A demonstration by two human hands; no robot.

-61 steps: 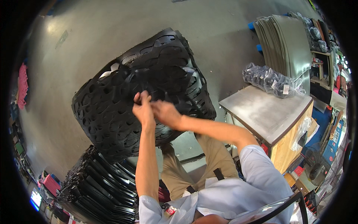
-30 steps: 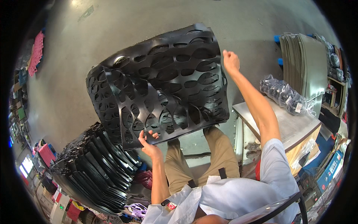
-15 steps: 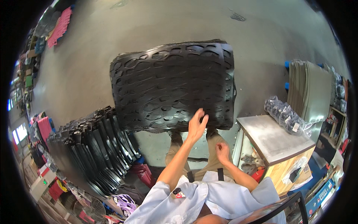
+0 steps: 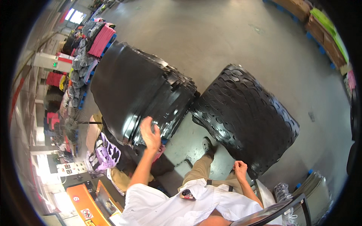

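My left hand (image 4: 150,135) is open, thumb apart from the fingers, and appears over the near edge of a tall stack of smooth black sheets (image 4: 126,81). I cannot tell if it touches them. The sheets have a glossy, uneven layered side. To the right lies a stack of black sheets with oval cut-outs (image 4: 247,116), close against the first stack's corner. My right hand (image 4: 240,168) hangs by my thigh near that stack's near edge, its fingers curled together. Whatever it may hold is hidden.
An orange machine (image 4: 87,205) with a pale control panel (image 4: 71,169) stands at lower left. A fan (image 4: 71,122) and purple cut-out sheets (image 4: 107,154) are beside it. Pink sheets (image 4: 102,40) line the far left. Grey sheets (image 4: 315,199) stand at lower right; cardboard boxes (image 4: 326,37) sit at far right.
My view and body have turned left, so the perforated stack now appears to the right. My left hand has gone from that stack's near edge to the smooth stack. My right hand stays low and curled.
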